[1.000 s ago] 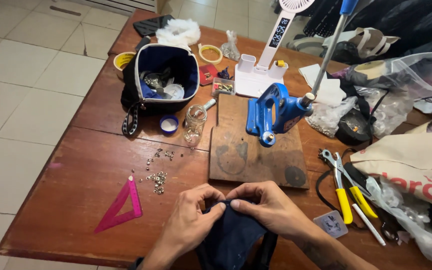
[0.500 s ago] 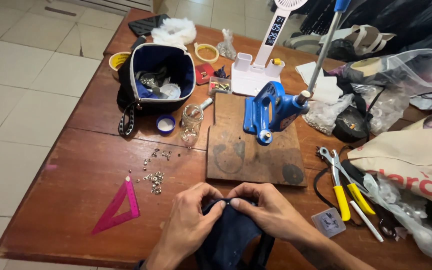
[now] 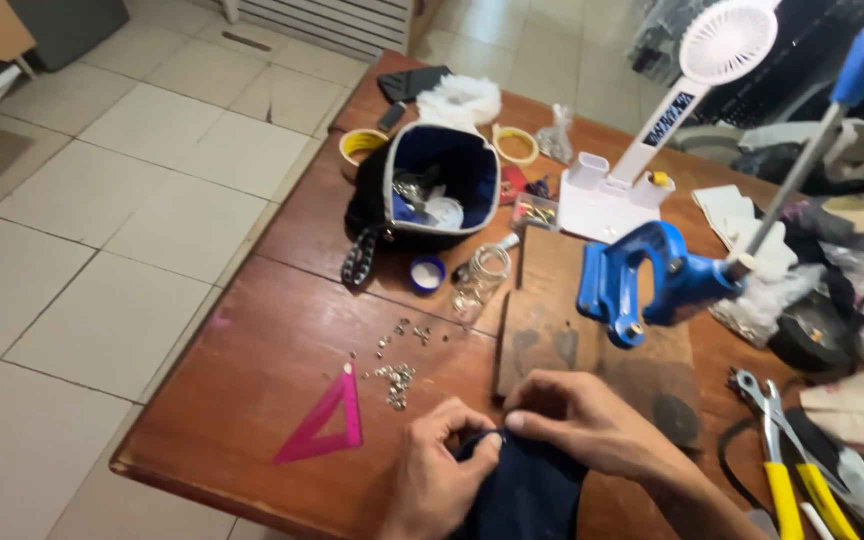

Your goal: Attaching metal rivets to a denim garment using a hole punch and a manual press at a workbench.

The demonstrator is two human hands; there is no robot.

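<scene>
- Left hand [image 3: 439, 468]: near edge of the table [image 3: 252, 400], fingers curled and pinching the top edge of a dark navy fabric piece [image 3: 524, 492]; wrist cut off by the bottom of the frame.
- Right hand [image 3: 577, 418]: just right of the left hand, thumb and forefinger pinched on the same fabric edge, fingertips nearly touching those of the left hand; forearm runs out of view at lower right.
- Dark navy fabric piece: hangs over the near table edge between the hands; its lower part is cut off, so its full shape cannot be told.
- Wooden board [image 3: 552, 330]: just beyond the hands, carrying a blue hand press [image 3: 642, 280] with a long lever and blue grip.
- Small metal studs [image 3: 397, 378]: scattered left of the board; too small to make out singly.
- Pink set square [image 3: 327, 425]: flat, near left.
- Open dark pouch [image 3: 432, 185]: far centre, contents jumbled and unclear.
- Blue bottle cap [image 3: 427, 272] and a small glass jar [image 3: 484, 275]: near the pouch.
- White desk fan [image 3: 652, 150]: far right, head partly cropped.
- Yellow-handled pliers [image 3: 787, 470]: right edge, handles cut off.
</scene>
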